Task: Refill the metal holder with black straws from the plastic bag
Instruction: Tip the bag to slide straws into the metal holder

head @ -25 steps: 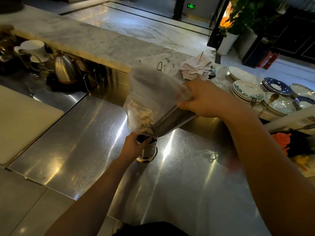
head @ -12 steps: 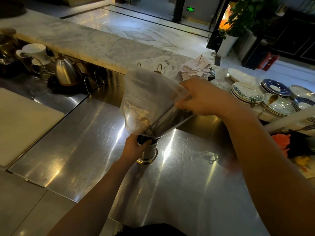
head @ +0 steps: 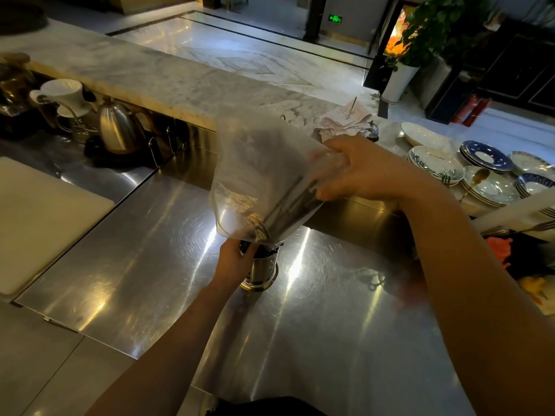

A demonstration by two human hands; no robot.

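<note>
Your right hand [head: 357, 169] is clenched around the upper end of the clear, crinkled plastic bag [head: 264, 175], tipping it so the bundle of thin black straws [head: 292, 202] inside slants down toward its lower corner. Your left hand [head: 235, 261] is wrapped around the rim of the small perforated cylindrical metal holder [head: 264, 270], which stands upright on the brushed steel worktop [head: 150, 265]. The bag's lower corner sits right over the holder's mouth, and some dark straw ends already show inside it.

The main risk, as I judge it, is the straws arriving all at once. They lie at a slant, not in line with the holder, so a sudden slide could jam them across the rim or send several skittering over the worktop. The slack plastic hides the opening from you, so you may not see a miss until it happens. Your left hand covers part of the rim too, narrowing the target. The holder looks light and narrow-based; a push from the bundle could tip it if your grip loosens. Raise the bag end higher before letting more go.
</note>
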